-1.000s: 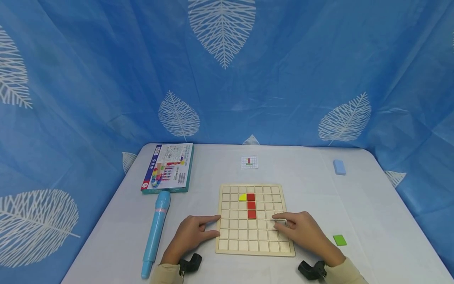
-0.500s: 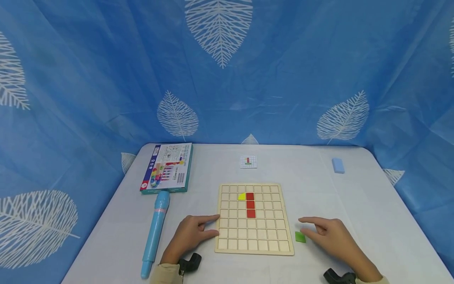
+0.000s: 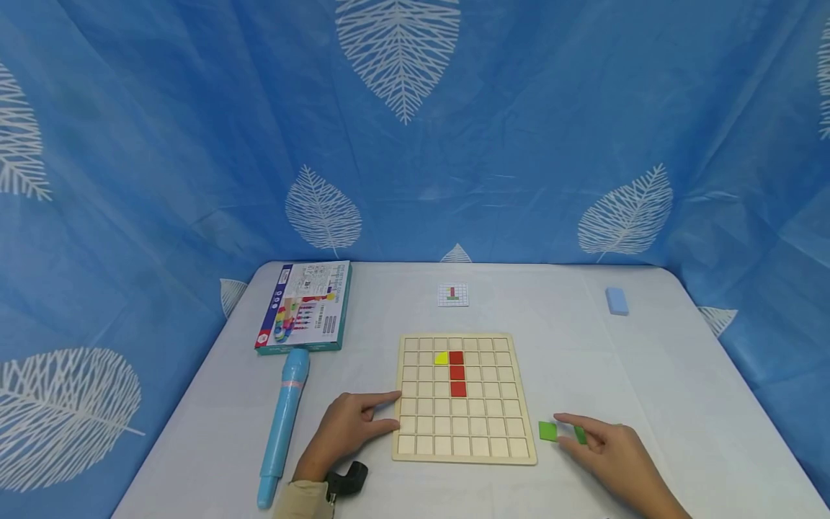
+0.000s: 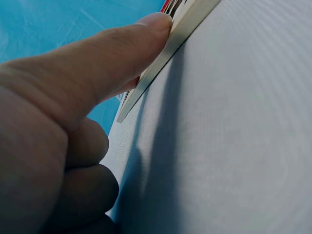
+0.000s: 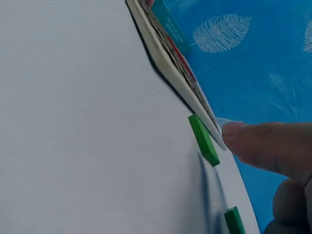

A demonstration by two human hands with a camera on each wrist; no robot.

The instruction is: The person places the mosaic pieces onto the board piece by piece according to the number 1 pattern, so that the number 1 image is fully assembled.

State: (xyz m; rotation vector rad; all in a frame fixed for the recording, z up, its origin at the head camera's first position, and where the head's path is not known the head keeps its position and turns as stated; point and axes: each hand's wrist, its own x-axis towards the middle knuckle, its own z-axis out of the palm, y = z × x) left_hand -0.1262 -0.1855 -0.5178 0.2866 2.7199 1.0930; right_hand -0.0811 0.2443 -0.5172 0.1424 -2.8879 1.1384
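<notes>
A square wooden grid board (image 3: pixel 433 427) lies on the white table, with red tiles (image 3: pixel 457 373) in a column and a yellow piece (image 3: pixel 442 359) beside the top one. My left hand (image 3: pixel 346 431) touches the board's left edge with extended thumb and forefinger; the left wrist view shows one fingertip (image 4: pixel 158 22) against that edge, the other fingers curled. Right of the board lies a green tile (image 3: pixel 547 431). Another green tile (image 3: pixel 580 434) shows between the parted thumb and forefinger of my right hand (image 3: pixel 609 450). Whether they touch it I cannot tell.
A small pattern card (image 3: pixel 452 295) lies behind the board. To the left are a printed box (image 3: pixel 305 306) and a long light-blue tube (image 3: pixel 283 425). A small blue block (image 3: pixel 617 301) sits at the back right. Blue leaf-print cloth (image 3: pixel 506 130) surrounds the table.
My right hand has moved right, off the board, then a little further right and down around the second green tile. The first green tile has come into view. My left hand has stayed put.
</notes>
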